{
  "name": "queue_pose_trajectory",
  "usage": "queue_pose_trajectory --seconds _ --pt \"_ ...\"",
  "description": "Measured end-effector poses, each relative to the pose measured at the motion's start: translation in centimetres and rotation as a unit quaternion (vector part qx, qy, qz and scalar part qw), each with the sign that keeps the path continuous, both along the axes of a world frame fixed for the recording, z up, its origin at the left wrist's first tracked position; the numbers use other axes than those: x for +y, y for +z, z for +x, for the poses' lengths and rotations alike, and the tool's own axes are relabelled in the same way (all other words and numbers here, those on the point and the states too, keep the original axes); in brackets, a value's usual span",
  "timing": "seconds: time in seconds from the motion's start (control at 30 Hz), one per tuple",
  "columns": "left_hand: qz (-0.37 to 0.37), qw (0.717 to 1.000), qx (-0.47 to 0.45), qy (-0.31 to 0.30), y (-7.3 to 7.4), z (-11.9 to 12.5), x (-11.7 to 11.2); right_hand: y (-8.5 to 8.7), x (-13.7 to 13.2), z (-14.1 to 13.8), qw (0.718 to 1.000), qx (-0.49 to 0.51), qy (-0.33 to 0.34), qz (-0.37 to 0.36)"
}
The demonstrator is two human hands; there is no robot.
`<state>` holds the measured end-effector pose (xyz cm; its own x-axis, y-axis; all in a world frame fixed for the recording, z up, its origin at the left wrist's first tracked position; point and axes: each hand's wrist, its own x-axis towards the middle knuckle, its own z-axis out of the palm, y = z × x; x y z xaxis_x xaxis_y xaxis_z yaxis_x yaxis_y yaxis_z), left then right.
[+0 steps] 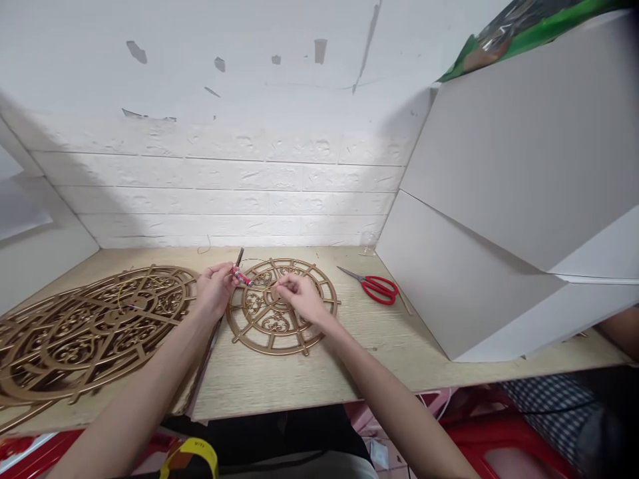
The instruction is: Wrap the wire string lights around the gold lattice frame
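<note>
My left hand (214, 287) is closed around a small red-and-silver tube (242, 277), its silver end pointing right. A short dark stick (240, 256) rises from the same fingers. A round gold openwork panel (276, 323) with scroll patterns lies flat on the table, right of that hand. Over the panel's centre, the thumb and fingertips of my right hand (302, 297) are pinched together. Whatever they hold, if anything, is too small to make out. Scissors (378, 288) with red handles lie to the right of the panel.
Several similar gold panels (64, 332) are stacked at left on the wooden table (249, 389). White boards (499, 199) stand at right, and a white brick-patterned wall (279, 173) closes the back. Red stools (499, 442) and a person's checked clothing (554, 412) show at lower right.
</note>
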<state>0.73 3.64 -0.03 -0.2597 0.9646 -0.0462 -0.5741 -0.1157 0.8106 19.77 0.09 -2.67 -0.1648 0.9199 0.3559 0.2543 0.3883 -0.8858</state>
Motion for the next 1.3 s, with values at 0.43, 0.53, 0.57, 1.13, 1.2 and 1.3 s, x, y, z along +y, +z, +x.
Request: queue_pose_trajectory --seconds 0.43,0.53,0.57,1.13,1.2,1.3 --pt "0.01 1.0 -0.007 -0.008 -0.4 -0.6 0.6 2.8 0.4 3.5 0.896 0.436 -0.011 -0.08" --pt "0.005 1.0 -0.007 -0.003 -0.4 -0.6 0.6 2.9 0.6 3.9 0.876 0.473 -0.036 -0.089" --pt "0.005 1.0 -0.007 -0.001 -0.4 -0.5 0.6 2.9 0.6 4.0 0.874 0.476 -0.044 -0.092" --pt "-0.008 1.0 -0.02 0.013 0.2 -0.8 0.4 1.3 -1.9 1.1 0.927 -0.298 0.107 0.203" --pt "-0.005 1.0 -0.019 0.013 0.2 -0.6 0.4 0.7 -1.7 0.7 0.91 -0.334 0.091 0.228" --pt "-0.006 1.0 -0.022 0.016 0.1 -0.5 0.4 0.3 -1.6 0.5 0.901 -0.352 0.069 0.243"
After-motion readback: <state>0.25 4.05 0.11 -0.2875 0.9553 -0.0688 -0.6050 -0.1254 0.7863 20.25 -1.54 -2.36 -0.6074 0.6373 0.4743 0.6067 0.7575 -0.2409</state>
